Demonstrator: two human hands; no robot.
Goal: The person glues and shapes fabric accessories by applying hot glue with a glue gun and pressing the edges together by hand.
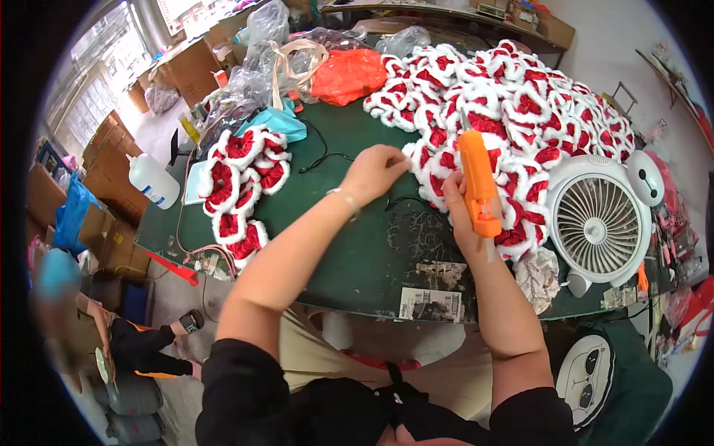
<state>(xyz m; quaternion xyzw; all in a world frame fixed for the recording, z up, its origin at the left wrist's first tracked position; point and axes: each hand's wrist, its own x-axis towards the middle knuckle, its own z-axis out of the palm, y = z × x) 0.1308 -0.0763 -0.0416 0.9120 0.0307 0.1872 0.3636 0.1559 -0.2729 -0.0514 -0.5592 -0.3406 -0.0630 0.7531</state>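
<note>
Right hand [460, 214] grips glue gun [478, 175]; left hand [372, 175] bunched by red-white pile [529, 104], pinch unclear. Likely picking step; next calls for freeing one.

Left arm [294, 249] bends, slants inward; left hand [372, 175] extends ahead, loosely bent. Right forearm [502, 301] angles forward and inward; right hand [459, 212] curls in a grip.

Ring heap [520, 104] on table [349, 260], fan [595, 227] at its right.
</note>
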